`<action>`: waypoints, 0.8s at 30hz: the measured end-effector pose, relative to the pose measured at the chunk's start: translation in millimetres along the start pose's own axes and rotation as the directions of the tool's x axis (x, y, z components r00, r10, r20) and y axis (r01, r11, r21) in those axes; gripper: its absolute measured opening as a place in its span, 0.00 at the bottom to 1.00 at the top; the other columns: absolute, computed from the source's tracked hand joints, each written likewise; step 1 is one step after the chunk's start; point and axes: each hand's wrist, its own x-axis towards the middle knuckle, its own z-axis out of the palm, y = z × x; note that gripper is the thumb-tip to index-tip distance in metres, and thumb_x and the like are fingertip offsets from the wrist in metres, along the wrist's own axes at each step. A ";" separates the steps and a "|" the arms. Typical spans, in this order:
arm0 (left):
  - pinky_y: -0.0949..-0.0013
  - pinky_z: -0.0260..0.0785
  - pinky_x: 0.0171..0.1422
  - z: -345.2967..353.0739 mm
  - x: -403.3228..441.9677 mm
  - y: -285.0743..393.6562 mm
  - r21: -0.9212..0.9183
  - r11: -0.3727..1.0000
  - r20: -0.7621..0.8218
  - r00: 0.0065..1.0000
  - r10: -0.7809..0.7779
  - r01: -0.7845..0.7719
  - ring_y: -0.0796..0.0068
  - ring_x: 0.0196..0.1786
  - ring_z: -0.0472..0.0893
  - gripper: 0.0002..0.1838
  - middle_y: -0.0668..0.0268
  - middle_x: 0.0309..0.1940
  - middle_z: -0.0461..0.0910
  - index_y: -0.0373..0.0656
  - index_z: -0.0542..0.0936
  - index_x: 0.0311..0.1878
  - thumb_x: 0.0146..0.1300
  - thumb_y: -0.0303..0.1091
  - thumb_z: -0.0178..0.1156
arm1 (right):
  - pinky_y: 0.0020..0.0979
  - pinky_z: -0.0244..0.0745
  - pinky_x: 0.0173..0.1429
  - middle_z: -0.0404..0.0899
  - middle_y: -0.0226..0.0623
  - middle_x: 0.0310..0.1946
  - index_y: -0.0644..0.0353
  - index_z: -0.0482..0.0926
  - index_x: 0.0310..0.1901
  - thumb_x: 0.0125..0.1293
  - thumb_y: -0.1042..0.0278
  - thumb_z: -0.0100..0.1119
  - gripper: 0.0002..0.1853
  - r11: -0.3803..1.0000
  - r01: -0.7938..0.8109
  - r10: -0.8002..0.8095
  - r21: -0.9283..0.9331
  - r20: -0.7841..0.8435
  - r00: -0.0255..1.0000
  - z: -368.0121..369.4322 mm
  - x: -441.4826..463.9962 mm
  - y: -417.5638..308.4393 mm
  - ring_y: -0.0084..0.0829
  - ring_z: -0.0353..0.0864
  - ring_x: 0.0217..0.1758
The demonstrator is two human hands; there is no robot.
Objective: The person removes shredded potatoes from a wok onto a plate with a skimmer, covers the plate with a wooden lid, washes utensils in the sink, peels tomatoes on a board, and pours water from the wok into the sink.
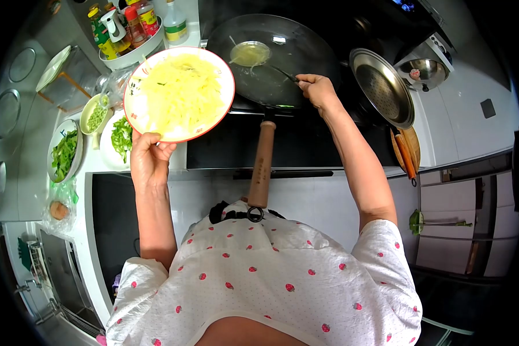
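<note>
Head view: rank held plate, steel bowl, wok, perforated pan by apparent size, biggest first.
1. Wok
2. Held plate; lifted nearer the camera, so true rank unsure
3. Perforated pan
4. Steel bowl

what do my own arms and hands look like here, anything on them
Both your left hand and your right hand are bare, with no gloves, and no watch or bracelet shows at either wrist. The forearms are uncovered too. The left sleeve and right sleeve are short, loose and white, printed with small pinkish-red strawberries.
</note>
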 end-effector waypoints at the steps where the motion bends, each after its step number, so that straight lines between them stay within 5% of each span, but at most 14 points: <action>1: 0.72 0.76 0.38 -0.6 0.3 -0.1 0.001 1.000 -0.001 1.000 0.000 0.000 0.70 0.41 0.79 0.27 0.60 0.48 0.73 0.40 0.63 0.57 0.49 0.18 0.48 | 0.20 0.67 0.30 0.80 0.34 0.32 0.67 0.77 0.45 0.57 0.77 0.55 0.13 0.998 -0.042 0.042 0.053 0.010 0.999 -1.1 -6.3 -5.4 0.19 0.71 0.25; 4: 0.72 0.77 0.33 1.4 0.7 -1.0 0.007 1.000 -0.043 0.999 0.011 -0.011 0.70 0.36 0.79 0.28 0.58 0.46 0.73 0.40 0.63 0.57 0.48 0.19 0.47 | 0.18 0.61 0.23 0.80 0.31 0.32 0.66 0.76 0.46 0.58 0.75 0.54 0.14 0.980 -0.094 0.091 0.174 0.029 0.995 -6.2 -18.9 -11.6 0.17 0.64 0.21; 7: 0.73 0.78 0.31 5.6 2.3 -2.0 0.008 1.000 -0.053 0.998 0.016 -0.016 0.71 0.33 0.79 0.28 0.57 0.45 0.74 0.40 0.62 0.57 0.48 0.20 0.47 | 0.15 0.44 0.16 0.67 0.22 0.18 0.58 0.75 0.49 0.62 0.70 0.51 0.14 0.976 -0.099 0.098 0.192 0.014 0.995 -20.6 -27.3 -15.0 0.12 0.53 0.13; 8: 0.73 0.78 0.31 5.7 2.7 -2.6 0.005 1.000 -0.049 0.999 0.017 -0.017 0.71 0.32 0.79 0.28 0.57 0.44 0.74 0.40 0.62 0.57 0.48 0.20 0.47 | 0.18 0.60 0.23 0.80 0.31 0.34 0.64 0.76 0.47 0.59 0.74 0.53 0.14 0.977 -0.069 0.071 0.202 -0.005 0.997 -29.5 -29.1 -13.1 0.17 0.64 0.21; 11: 0.73 0.77 0.31 0.9 6.2 -4.4 0.014 1.000 -0.025 1.000 -0.004 0.005 0.72 0.30 0.78 0.28 0.57 0.43 0.74 0.39 0.62 0.57 0.48 0.20 0.47 | 0.18 0.63 0.29 0.80 0.32 0.34 0.66 0.77 0.45 0.59 0.74 0.53 0.13 0.998 0.019 -0.010 0.066 -0.123 0.992 -50.4 -37.1 -12.7 0.16 0.65 0.24; 13: 0.73 0.78 0.31 3.9 6.7 -6.0 0.002 1.000 -0.030 1.000 -0.005 0.005 0.71 0.31 0.79 0.28 0.57 0.44 0.74 0.39 0.62 0.58 0.48 0.19 0.47 | 0.26 0.69 0.35 0.81 0.39 0.34 0.61 0.78 0.46 0.58 0.71 0.53 0.13 0.974 0.089 -0.135 -0.208 -0.214 0.967 -70.6 -26.7 9.0 0.25 0.76 0.30; 15: 0.73 0.78 0.31 5.5 6.9 -6.8 -0.004 1.000 -0.025 1.000 -0.004 0.004 0.70 0.33 0.79 0.29 0.56 0.45 0.74 0.39 0.62 0.58 0.49 0.19 0.47 | 0.36 0.73 0.41 0.80 0.46 0.35 0.52 0.79 0.45 0.58 0.68 0.52 0.13 0.831 0.122 -0.331 -0.543 -0.306 0.892 -80.5 -30.9 16.6 0.40 0.80 0.38; 18: 0.72 0.78 0.31 5.3 8.5 -8.0 -0.006 1.000 0.000 1.000 -0.005 0.005 0.67 0.36 0.80 0.29 0.55 0.47 0.73 0.39 0.61 0.59 0.49 0.19 0.47 | 0.38 0.73 0.39 0.80 0.45 0.32 0.51 0.80 0.43 0.58 0.67 0.51 0.12 0.595 0.070 -0.490 -0.800 -0.293 0.821 -78.9 -50.7 13.3 0.42 0.79 0.35; 22: 0.73 0.79 0.31 5.0 9.7 -8.4 -0.008 1.000 0.010 1.000 -0.013 0.013 0.66 0.37 0.80 0.29 0.55 0.48 0.73 0.39 0.61 0.59 0.49 0.19 0.47 | 0.39 0.74 0.37 0.80 0.42 0.27 0.49 0.80 0.41 0.57 0.68 0.51 0.12 0.439 0.130 -0.569 -0.889 -0.164 0.806 -75.2 -49.5 28.1 0.43 0.79 0.32; 24: 0.73 0.79 0.31 5.2 9.2 -7.7 -0.006 1.000 0.008 1.000 -0.010 0.010 0.66 0.37 0.80 0.29 0.55 0.47 0.73 0.39 0.61 0.59 0.49 0.19 0.47 | 0.39 0.73 0.39 0.80 0.44 0.30 0.49 0.80 0.43 0.57 0.67 0.53 0.12 0.512 0.137 -0.491 -0.848 -0.158 0.857 -66.8 -50.9 26.0 0.43 0.79 0.35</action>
